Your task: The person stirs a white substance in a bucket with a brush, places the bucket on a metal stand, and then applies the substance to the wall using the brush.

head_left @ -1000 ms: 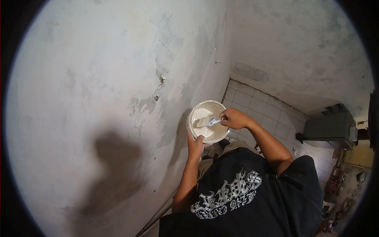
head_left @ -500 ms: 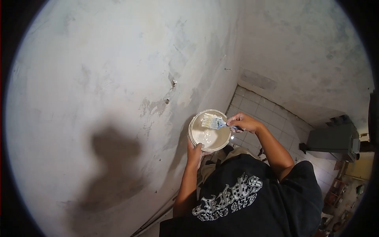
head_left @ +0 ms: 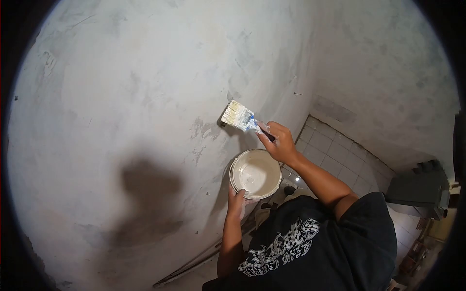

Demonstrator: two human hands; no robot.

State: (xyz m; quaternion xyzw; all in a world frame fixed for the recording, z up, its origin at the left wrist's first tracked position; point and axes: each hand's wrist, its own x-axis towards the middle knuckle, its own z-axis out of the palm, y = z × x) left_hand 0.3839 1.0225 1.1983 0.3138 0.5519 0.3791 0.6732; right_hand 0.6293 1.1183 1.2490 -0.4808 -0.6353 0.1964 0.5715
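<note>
My right hand (head_left: 277, 141) is closed round the dark handle of a paintbrush (head_left: 239, 117), its wide bristles coated in whitish paint. The bristles point up and left, overlapping a damaged patch on the whitewashed wall (head_left: 160, 92). Below the brush, my left hand (head_left: 237, 202) grips the near left rim of a round white bucket (head_left: 233, 180), thumb over the edge. Wet off-white paint (head_left: 250, 178) shows inside the bucket. White smears mark the fingers of both hands.
A nail (head_left: 298, 93) sticks out of the wall near the corner. Pale floor tiles (head_left: 335, 148) run along the second wall. To the right stands a dark grey box-shaped cabinet (head_left: 418, 183). Long thin strips (head_left: 191, 266) lie at the wall's foot.
My right hand has lifted the paintbrush out of the bucket and carried it up and left to the wall. The bucket, still in my left hand, sits slightly lower in view.
</note>
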